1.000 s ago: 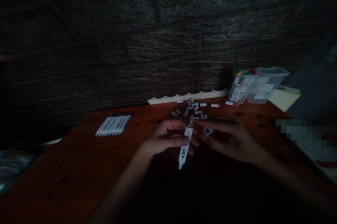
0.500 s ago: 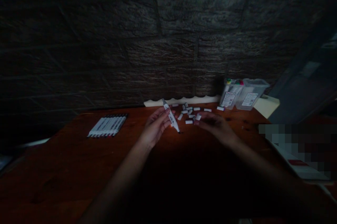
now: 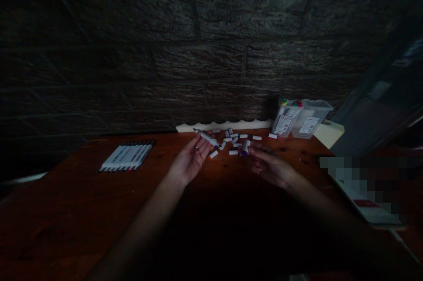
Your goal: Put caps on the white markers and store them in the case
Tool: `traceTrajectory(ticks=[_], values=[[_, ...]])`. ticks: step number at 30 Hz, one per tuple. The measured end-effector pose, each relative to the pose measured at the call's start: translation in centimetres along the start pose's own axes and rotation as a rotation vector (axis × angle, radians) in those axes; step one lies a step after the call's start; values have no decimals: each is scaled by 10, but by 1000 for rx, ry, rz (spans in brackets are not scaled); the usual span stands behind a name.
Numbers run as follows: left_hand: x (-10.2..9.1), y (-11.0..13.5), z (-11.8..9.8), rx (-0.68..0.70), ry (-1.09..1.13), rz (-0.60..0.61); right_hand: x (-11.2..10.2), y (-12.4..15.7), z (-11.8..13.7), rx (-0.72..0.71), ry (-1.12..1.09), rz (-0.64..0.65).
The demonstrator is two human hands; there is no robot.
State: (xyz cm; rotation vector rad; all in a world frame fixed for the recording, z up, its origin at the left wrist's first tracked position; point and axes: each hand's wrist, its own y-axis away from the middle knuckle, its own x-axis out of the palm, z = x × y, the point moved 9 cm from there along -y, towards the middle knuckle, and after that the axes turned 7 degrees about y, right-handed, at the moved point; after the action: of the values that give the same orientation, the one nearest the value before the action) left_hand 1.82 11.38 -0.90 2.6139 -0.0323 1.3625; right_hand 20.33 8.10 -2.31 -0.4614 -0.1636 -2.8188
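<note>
Left hand [image 3: 190, 157] at nine o'clock, palm partly upturned, grasped one white marker [image 3: 207, 137] along its barrel, tilted from ten down to four, both narrow ends looking uncapped; right hand [image 3: 271, 164] at three pinched one white cap [image 3: 246, 146], purple showing at its six o'clock end. Clock centred between the hands, twelve toward the stone-faced wall [image 3: 218, 61]. Marker and cap stood apart over the table [image 3: 82, 201]. In my judgement, good handling called for a light mid-barrel grip, bare tips kept off skin and wood, cap pinched by its sides to leave the mouth unblocked; any joining wanted both on one axis, colours compared first, since in poor light hues read badly. Loose caps [image 3: 257, 138] lay near the fingers and would likely have rolled if brushed. Counts, largest down: one wall across twelve; one table beneath; two clear containers [image 3: 297, 123] at two o'clock, side by side, the one nearer twelve holding coloured-topped pieces, number untellable; one pale wavy-edged strip [image 3: 228, 126] at twelve, along the wall's foot; one cream block [image 3: 331, 131] between two and three; one flat row of white markers [image 3: 127, 156] at nine, about eight or nine, too dim for certainty; one marker in hand; one cap in hand; loose caps at twelve, about fourteen, overlaps leaving doubt.
</note>
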Motion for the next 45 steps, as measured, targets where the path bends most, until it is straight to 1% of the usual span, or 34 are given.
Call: traceTrajectory(ticks=[2, 4, 7, 12, 16, 20, 23, 25, 28, 32, 35, 39, 42, 45], values=[[4, 1, -1, 36, -44, 37, -2, 0, 1, -42, 123, -26], [8, 3, -3, 75, -90, 81, -3, 0, -1, -54, 256, -56], [11, 5, -5, 122, -130, 112, 0, 0, -5, -56, 369, -49], [12, 6, -9, 178, -174, 154, 8, 1, 1, -144, 389, -25], [11, 5, -9, 193, -226, 164, 11, 2, 4, -161, 379, -19], [14, 6, -8, 189, -248, 200, 12, 2, 7, -194, 392, -8], [15, 6, -11, 201, -234, 207, 8, 0, 5, -203, 455, -23], [14, 5, -15, 221, -207, 189, 5, -2, 4, -220, 523, -30], [10, 4, -19, 246, -200, 160, 3, -3, 3, -258, 598, -7], [8, 3, -15, 240, -351, 159, 1, -3, 1, -277, 697, 2], [9, 4, -13, 273, -513, 164, 1, -4, -2, -274, 815, 12], [12, 7, -10, 324, -676, 178, 7, -4, -5, -298, 936, 65], [17, 9, -7, 343, -766, 215, 11, -2, -7, -304, 1065, 86], [21, 11, -5, 368, -821, 244, 8, -1, -6, -270, 1069, 100]])
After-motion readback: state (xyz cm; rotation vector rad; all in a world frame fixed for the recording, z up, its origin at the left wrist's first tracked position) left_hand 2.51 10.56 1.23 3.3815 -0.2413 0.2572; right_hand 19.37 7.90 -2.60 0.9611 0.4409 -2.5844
